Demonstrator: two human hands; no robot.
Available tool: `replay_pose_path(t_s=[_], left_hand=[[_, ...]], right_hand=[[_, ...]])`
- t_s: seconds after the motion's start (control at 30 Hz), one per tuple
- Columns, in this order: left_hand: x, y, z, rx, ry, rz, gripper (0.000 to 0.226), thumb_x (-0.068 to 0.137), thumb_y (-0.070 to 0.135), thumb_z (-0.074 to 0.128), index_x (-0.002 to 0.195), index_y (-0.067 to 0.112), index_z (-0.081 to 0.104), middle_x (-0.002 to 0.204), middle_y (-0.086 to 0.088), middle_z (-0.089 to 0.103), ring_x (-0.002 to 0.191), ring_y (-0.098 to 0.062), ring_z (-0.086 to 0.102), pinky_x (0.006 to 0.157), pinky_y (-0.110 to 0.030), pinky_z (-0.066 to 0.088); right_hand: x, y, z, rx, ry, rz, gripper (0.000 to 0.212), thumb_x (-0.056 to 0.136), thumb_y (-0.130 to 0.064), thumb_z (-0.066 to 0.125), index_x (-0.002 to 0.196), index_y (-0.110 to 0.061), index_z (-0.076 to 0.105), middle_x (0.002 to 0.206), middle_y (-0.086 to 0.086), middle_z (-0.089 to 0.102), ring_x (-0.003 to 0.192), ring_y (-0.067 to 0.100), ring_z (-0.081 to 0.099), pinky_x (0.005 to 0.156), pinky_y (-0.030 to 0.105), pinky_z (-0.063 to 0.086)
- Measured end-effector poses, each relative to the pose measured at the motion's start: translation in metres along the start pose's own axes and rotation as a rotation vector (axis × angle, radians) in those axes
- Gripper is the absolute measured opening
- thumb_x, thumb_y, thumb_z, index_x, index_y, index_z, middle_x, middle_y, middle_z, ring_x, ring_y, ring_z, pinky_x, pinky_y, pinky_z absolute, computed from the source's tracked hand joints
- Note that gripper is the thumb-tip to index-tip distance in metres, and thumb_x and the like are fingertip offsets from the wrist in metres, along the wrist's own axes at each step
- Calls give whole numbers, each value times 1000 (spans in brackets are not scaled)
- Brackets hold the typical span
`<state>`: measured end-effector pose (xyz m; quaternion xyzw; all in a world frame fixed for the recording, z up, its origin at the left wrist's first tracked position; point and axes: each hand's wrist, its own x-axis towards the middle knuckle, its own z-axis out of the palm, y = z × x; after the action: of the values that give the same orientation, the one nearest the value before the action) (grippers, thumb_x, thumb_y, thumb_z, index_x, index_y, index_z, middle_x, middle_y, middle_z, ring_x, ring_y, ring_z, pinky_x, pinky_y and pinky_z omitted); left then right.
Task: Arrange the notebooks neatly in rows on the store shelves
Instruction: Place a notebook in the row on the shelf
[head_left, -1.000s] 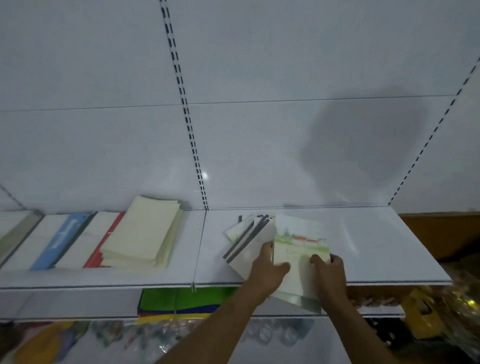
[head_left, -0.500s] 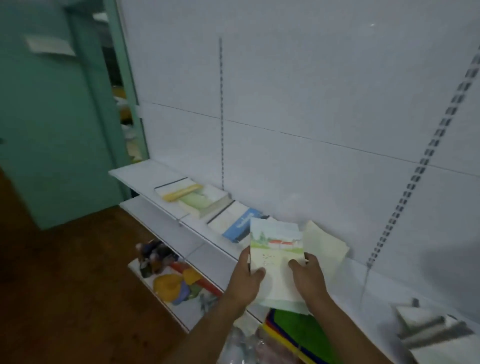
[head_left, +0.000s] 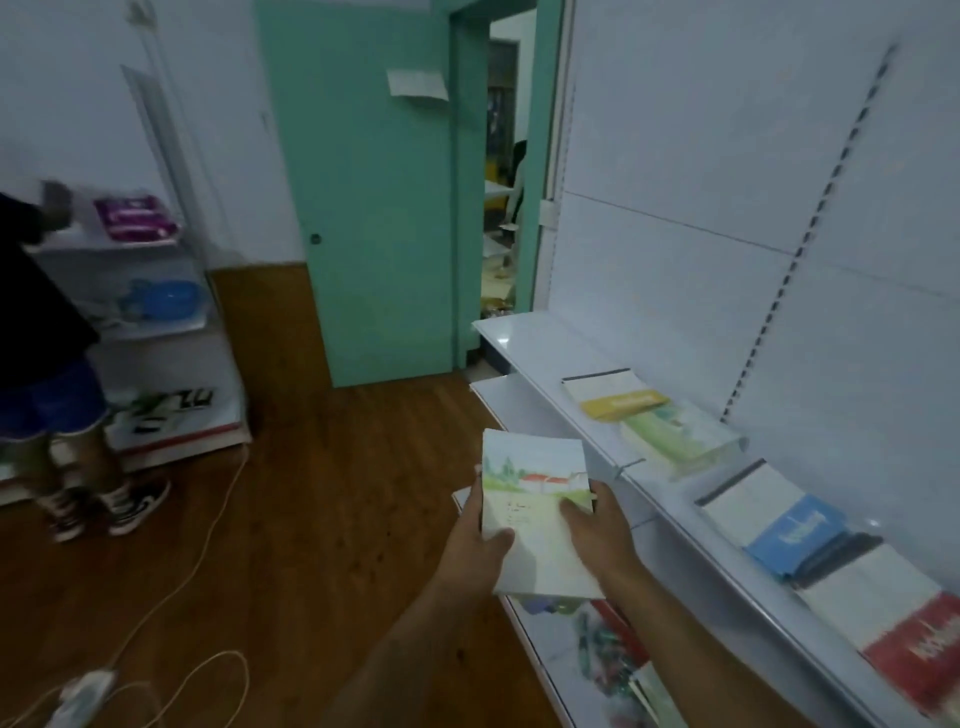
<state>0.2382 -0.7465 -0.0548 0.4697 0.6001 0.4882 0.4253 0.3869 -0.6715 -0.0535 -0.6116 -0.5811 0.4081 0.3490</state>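
A stack of notebooks held in front of a white store shelf.

The shelf runs along the right wall above a wooden floor, past a teal door; notebook piles lie on it. The landscape-cover notebook stack sits in mid-air beside the shelf edge, the left hand and right hand gripping its two sides, thumbs on the cover.

White shelf with 4 notebook stacks in a row along it
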Motion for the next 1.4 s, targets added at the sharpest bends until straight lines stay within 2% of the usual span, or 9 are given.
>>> replay_pose_path(t_s=[0.13,0.2,0.33,0.4,0.57,0.87,1.07,1.13,1.4], left_hand=[[31,-15,-35,-38,83,-32,58,95,12,53,143,36,28,134,9,52,117,-14,53,97,-35,49],[54,-20,-47,-44,104,-61,57,96,13,52,142,38,28,129,12,52,114,-13,54,90,-30,52],[121,-25,-68,3,154,-69,59,95,13,54,142,37,28,132,11,51,113,-12,53,88,-26,48],[157,-19,-76,22,184,-79,60,95,13,54,143,35,27,131,11,50,114,-13,52,90,-29,48],[244,4,-100,40,217,-55,59,94,10,54,141,36,29,129,10,52,115,-17,54,95,-37,49],[359,11,-104,24,199,-75,62,94,10,55,144,34,29,129,8,52,114,-19,53,96,-42,49],[444,10,-72,23,-27,-22,61,94,7,53,146,30,30,135,6,53,118,-18,52,103,-42,44],[473,12,-51,1,-120,-44,62,93,3,52,145,31,32,134,6,53,119,-18,51,105,-43,42],[523,28,75,93,-654,110,61,92,-2,50,144,26,35,130,7,54,113,-10,53,90,-20,42]], right_hand=[[39,-14,51,-44,-48,-26,34,91,-21,56,124,-16,48,109,1,58,89,16,55,74,30,43],[65,-19,71,-50,-80,-11,38,91,-24,55,127,-17,47,109,0,59,88,16,56,76,31,46],[129,-33,105,-26,-148,-12,38,92,-25,53,128,-19,46,108,0,59,78,6,55,56,20,41],[163,-47,116,-14,-168,-33,36,93,-25,53,127,-20,46,112,0,59,77,4,55,54,17,40],[243,-90,136,19,-187,-94,23,92,-19,53,114,-23,48,105,-3,58,79,6,53,58,19,40],[347,-110,148,80,-173,-60,42,88,-20,54,129,-22,47,116,2,62,98,19,59,79,31,49],[401,-88,125,160,14,42,46,86,-18,54,131,-24,47,120,-1,60,104,18,58,90,37,50],[413,-80,106,185,113,90,45,88,-17,53,131,-25,46,119,-4,59,103,17,57,86,33,49],[399,-30,3,153,621,328,50,88,-17,53,137,-21,43,128,2,56,107,22,56,90,34,47]])
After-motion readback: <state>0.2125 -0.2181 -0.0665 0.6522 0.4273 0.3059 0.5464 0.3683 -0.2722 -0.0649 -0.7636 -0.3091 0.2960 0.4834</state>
